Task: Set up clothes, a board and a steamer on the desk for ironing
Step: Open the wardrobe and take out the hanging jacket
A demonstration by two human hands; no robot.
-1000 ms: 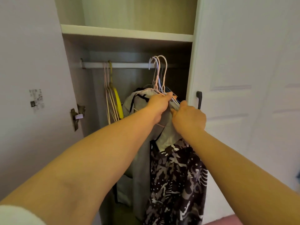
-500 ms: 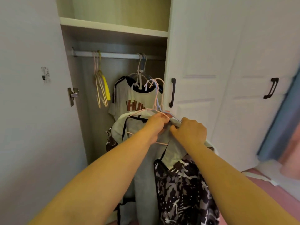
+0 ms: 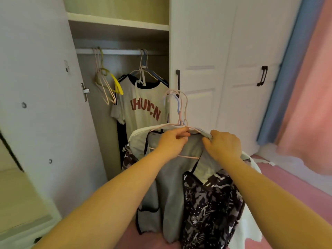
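I hold a bundle of clothes on several pink and blue hangers (image 3: 179, 112) in front of the open wardrobe. My left hand (image 3: 172, 142) grips the hangers at their necks, above a grey garment (image 3: 172, 186). My right hand (image 3: 222, 146) grips the bundle's right shoulder, over a black-and-white patterned garment (image 3: 210, 209) and white cloth (image 3: 249, 220). The bundle hangs free of the rail (image 3: 118, 51). No board or steamer is in view.
A cream T-shirt with red letters (image 3: 143, 106) still hangs on the rail, with several empty hangers (image 3: 106, 83) to its left. The wardrobe's left door (image 3: 36, 105) stands open. Closed white doors (image 3: 224, 78), a blue and pink curtain (image 3: 309, 87) and pink floor lie to the right.
Both hands lifted the bundle of hangers off the rail and drew it back and down, out of the wardrobe. The view swung right, showing the lettered T-shirt and the curtain.
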